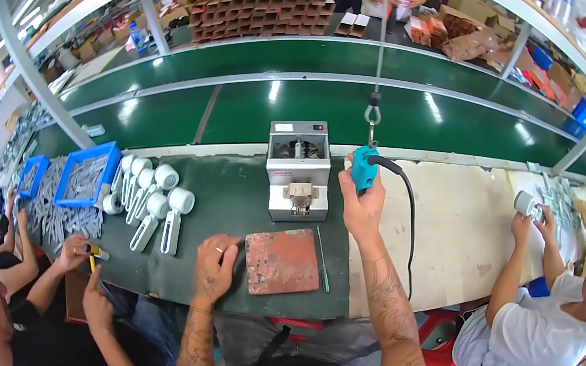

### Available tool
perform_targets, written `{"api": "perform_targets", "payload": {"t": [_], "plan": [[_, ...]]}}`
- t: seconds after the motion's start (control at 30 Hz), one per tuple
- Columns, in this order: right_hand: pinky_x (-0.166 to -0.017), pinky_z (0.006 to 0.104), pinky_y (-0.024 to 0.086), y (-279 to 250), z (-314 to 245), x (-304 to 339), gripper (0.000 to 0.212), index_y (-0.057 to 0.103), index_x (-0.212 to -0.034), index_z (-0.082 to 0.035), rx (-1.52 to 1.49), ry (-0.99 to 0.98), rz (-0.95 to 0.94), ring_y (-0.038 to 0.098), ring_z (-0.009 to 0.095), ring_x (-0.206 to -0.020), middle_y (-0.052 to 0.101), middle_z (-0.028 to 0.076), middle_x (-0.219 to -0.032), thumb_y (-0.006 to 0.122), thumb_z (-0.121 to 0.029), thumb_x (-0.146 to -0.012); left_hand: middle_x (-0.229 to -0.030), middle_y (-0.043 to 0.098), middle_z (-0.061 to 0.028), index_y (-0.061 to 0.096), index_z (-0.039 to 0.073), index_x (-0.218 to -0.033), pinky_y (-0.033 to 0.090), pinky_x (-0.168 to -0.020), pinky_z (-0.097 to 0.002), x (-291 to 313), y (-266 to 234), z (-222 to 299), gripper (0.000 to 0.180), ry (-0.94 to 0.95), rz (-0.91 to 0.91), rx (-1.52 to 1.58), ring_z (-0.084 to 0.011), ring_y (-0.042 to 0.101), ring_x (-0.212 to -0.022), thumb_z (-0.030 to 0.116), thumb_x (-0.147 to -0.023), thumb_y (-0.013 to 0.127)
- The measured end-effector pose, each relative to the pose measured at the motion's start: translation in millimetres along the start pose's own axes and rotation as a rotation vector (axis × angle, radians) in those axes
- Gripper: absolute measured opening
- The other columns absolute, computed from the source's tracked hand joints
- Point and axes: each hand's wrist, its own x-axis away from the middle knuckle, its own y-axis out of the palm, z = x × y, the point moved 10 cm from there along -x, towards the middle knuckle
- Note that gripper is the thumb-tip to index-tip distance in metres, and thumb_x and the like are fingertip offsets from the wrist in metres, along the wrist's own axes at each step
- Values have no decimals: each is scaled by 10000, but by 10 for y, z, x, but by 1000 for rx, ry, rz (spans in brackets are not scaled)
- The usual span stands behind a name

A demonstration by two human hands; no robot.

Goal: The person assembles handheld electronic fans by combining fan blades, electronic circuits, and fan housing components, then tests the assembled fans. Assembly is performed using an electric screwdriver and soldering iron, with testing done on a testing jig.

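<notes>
The right hand point(361, 204) wraps around the teal electric screwdriver point(363, 170), under a hook point(373, 123). It's likely hard and not too heavy; its fat middle seems best to hold. The left hand point(215, 269) bends beside a red pad point(283, 263); I can't tell if it's pinching anything.

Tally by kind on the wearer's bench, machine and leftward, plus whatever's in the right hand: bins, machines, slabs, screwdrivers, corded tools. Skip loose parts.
Blue bins: 2
Metal machine: 1
Reddish slab: 1
Thin screwdriver: 1
Teal corded tool, in the right hand: 1
Total: 6
</notes>
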Motion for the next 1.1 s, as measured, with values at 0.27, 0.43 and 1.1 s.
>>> {"api": "perform_targets", "payload": {"t": [0.27, 0.43, 1.1], "plan": [[-781, 298, 530, -307, 149, 89, 436, 622, -1292, -3, 58, -22, 57, 641, 150, -835, 707, 75, -956, 797, -133, -914, -1212, 678, -170, 691, 45, -1283, 399, -1092, -464, -70, 379, 161, 422, -81, -62, -7, -364, 588, -1182, 307, -953, 715], [-840, 333, 560, -202, -46, 202, 485, 607, -1326, 5, 54, -53, -59, 699, 198, -929, 736, 149, -1100, 796, -149, -906, -1338, 624, -186, 625, 64, -1397, 367, -1134, -468, -82, 295, 256, 471, -76, -54, 29, -375, 538, -1273, 288, -985, 668], [-827, 372, 579, -35, -176, 277, 476, 598, -1321, -15, 51, 15, -169, 740, 282, -941, 730, 176, -1096, 781, -210, -927, -1293, 641, -181, 652, 39, -1328, 430, -1095, -442, -77, 360, 155, 410, -150, -43, 61, -355, 577, -1222, 221, -964, 698]]}}
